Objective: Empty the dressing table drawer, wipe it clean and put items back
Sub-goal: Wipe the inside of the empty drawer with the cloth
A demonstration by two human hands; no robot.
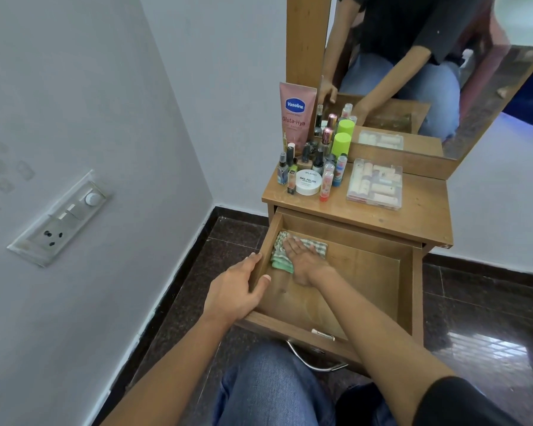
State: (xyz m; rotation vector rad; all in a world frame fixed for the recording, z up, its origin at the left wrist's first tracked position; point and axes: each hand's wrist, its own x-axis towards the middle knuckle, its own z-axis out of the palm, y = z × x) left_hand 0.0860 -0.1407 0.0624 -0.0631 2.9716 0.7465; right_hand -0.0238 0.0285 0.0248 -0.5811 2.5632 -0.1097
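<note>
From my remote seat, furthest left I see a switch plate (pixel 60 218) on the grey wall. Next comes the left hand (pixel 237 290), clamped on the left wall of the drawer (pixel 366 278), fingers curled over the outside and thumb tip hooked inside. The drawer is pulled out towards my knees, its metal handle (pixel 314 361) at the near edge. In its far left corner lies a green checked cloth (pixel 280 252), and the right hand (pixel 305 261) presses flat on it, fingers straight and spread, holding nothing. No other item shows on the wooden floor of the drawer. Up on the dressing table top (pixel 419 219) stand a pink Vaseline tube (pixel 296 115), a huddle of small bottles (pixel 317 155), a white nail polish jar (pixel 308 182), then a clear plastic box (pixel 374 183) to the right. Behind them the mirror (pixel 443 96) reflects both arms.
</note>
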